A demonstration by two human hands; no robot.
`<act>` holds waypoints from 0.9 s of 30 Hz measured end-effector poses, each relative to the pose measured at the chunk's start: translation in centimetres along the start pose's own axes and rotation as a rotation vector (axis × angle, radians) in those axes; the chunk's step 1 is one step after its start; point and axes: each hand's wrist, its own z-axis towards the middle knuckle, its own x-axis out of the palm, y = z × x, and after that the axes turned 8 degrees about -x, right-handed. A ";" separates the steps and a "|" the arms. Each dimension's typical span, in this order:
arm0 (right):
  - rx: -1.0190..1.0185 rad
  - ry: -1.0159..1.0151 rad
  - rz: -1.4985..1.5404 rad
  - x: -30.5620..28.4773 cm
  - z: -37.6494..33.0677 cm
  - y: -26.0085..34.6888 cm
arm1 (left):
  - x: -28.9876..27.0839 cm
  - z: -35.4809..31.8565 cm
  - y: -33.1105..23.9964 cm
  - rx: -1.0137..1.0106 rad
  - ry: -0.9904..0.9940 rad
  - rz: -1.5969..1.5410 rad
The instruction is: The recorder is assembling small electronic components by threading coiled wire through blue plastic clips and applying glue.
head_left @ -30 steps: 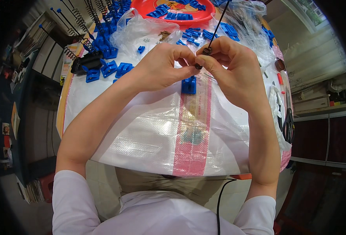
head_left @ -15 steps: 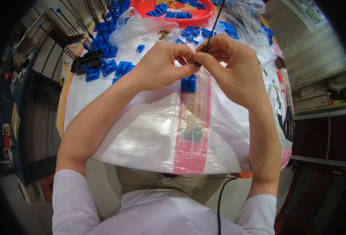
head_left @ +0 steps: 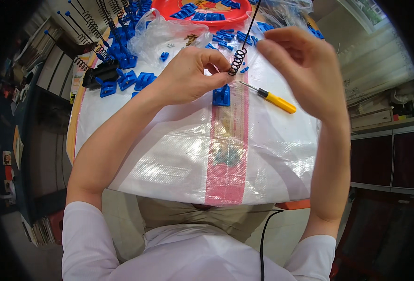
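Note:
Between the thumb and forefinger of my left hand [head_left: 190,77] is the lower end of a black coil spring [head_left: 238,62], whose long thin rod rises up and away. Just below those fingertips a blue plastic base [head_left: 221,96] stands on the white woven sheet; whether the spring touches it is hidden. My right hand [head_left: 305,70], slightly blurred, hovers to the right of the spring, fingers loosely bent and apart, holding nothing. A yellow-handled screwdriver [head_left: 279,101] lies under it, tip toward the spring.
Finished-looking blue bases with upright springs [head_left: 118,51] crowd the far left. A red basin [head_left: 207,21] of blue parts stands at the back. Small blue clips [head_left: 225,37], brass-coloured screws [head_left: 191,39] and a clear plastic bag [head_left: 153,40] lie in front of it.
My right hand has let go of the spring and moved right and outward. The coils and the screwdriver now show. My left hand stays nearly in place.

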 end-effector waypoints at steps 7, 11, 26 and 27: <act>-0.040 -0.529 -0.216 -9.4 -6.5 2.2 | 0.2 0.4 0.3 0.055 0.003 -0.012; 0.052 -0.595 -0.235 -12.6 -12.8 1.4 | 0.1 0.3 0.4 0.029 -0.009 0.016; 0.651 -0.368 -0.558 -10.5 -19.7 -6.4 | -0.2 0.1 0.2 -0.001 0.042 0.036; 0.651 -0.362 -0.543 -10.6 -19.3 -6.9 | -0.2 0.1 0.1 -0.004 0.040 0.037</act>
